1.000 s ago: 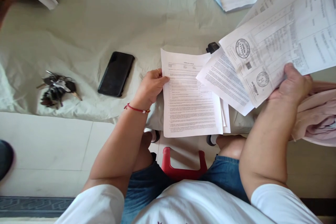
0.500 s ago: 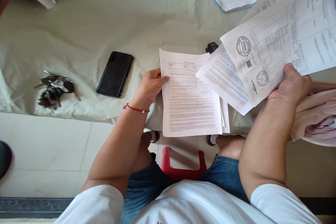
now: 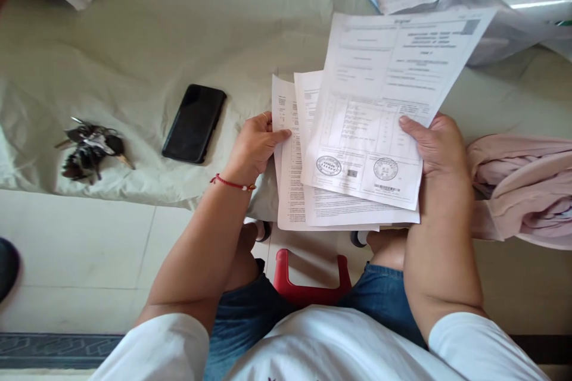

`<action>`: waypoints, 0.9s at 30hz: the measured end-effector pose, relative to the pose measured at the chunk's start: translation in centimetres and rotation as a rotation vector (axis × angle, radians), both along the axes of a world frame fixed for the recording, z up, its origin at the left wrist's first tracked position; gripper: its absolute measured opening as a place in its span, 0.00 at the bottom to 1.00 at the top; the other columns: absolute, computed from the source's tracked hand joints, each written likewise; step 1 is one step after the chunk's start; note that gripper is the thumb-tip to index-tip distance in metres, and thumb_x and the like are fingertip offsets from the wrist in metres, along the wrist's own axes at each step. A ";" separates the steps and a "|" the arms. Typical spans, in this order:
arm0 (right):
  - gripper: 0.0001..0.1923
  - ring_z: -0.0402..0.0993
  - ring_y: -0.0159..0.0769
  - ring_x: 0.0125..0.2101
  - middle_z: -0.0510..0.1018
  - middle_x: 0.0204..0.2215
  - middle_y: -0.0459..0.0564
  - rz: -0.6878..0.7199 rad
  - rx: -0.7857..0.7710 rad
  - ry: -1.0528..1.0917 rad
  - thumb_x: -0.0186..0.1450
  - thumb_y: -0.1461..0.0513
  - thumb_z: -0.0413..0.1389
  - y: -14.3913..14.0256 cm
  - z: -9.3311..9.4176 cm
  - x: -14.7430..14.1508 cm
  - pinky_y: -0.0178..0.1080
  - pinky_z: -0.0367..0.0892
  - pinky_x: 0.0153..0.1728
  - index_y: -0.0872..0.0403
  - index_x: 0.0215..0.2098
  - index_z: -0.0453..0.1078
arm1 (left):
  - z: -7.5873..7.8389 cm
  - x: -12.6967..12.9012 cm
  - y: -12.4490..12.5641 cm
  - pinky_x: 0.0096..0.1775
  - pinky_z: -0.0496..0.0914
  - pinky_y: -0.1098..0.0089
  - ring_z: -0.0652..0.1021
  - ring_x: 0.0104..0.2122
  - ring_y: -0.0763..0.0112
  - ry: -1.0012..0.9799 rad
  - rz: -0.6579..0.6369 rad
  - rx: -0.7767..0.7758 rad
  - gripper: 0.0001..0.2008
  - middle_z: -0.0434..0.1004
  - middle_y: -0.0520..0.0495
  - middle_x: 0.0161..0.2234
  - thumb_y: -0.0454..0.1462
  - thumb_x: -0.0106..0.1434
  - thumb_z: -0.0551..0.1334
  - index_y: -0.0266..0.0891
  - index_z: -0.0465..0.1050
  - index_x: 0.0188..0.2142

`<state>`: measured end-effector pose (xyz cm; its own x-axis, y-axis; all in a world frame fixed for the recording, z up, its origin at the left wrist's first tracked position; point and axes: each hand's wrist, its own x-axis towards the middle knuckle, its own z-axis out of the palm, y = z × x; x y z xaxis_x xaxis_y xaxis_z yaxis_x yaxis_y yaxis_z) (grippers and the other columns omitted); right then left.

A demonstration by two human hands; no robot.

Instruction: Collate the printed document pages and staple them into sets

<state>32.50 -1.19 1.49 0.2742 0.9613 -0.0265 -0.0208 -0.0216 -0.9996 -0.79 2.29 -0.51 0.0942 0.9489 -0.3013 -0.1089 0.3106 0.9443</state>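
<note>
**paperjam_99:** Pale green sheet (image 3: 187, 30) spread over a low surface, tiled floor below it, person sitting on a red stool (image 3: 310, 286). Left hand (image 3: 252, 149) is pinching the left edge of the bottom pages (image 3: 286, 190), thumb on top. Right hand (image 3: 435, 146) is clamped on the right side of the stamped sheet (image 3: 379, 89), which lies on top of the pile, tilted toward 1 o'clock. Everything's half in the air, right at the near edge of the surface.

**deskgoblin:** Looks like squaring up a stack to me. I'd say keep the left pinch firm as the anchor and slide the top sheet round until its long edge matches the ones underneath. Then tap the bottom edges on something flat.

**paperjam_99:** Room to do that?

**deskgoblin:** Sure. Black phone (image 3: 194, 124) sits at 9 o'clock from the left hand, keys (image 3: 92, 147) further out the same way, both well apart from the papers. Pink cloth (image 3: 522, 187) at 3 o'clock is nearer, so mind the corners don't snag on it.
</note>
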 end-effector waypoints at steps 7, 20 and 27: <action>0.30 0.89 0.52 0.44 0.91 0.43 0.49 0.118 -0.155 -0.065 0.45 0.52 0.84 0.3 -0.7 -0.3 0.60 0.84 0.52 0.49 0.43 0.84 | 0.6 0.6 -0.2 0.56 0.85 0.46 0.87 0.55 0.42 -0.008 -0.022 0.022 0.22 0.91 0.42 0.45 0.41 0.51 0.83 0.42 0.82 0.43; 0.31 0.89 0.51 0.44 0.90 0.42 0.48 0.022 -0.162 -0.082 0.46 0.55 0.84 0.5 -1.1 0.3 0.58 0.85 0.50 0.51 0.45 0.82 | 1.1 1.2 -0.5 0.55 0.85 0.47 0.87 0.55 0.41 -0.011 -0.020 0.056 0.25 0.91 0.42 0.45 0.44 0.49 0.84 0.41 0.82 0.44; 0.25 0.90 0.53 0.41 0.91 0.39 0.48 0.116 -0.191 -0.108 0.46 0.52 0.83 0.0 -0.5 0.3 0.59 0.86 0.46 0.49 0.39 0.84 | 1.4 1.2 -0.6 0.55 0.85 0.46 0.86 0.56 0.40 -0.013 -0.032 0.049 0.22 0.91 0.41 0.46 0.45 0.53 0.82 0.42 0.82 0.44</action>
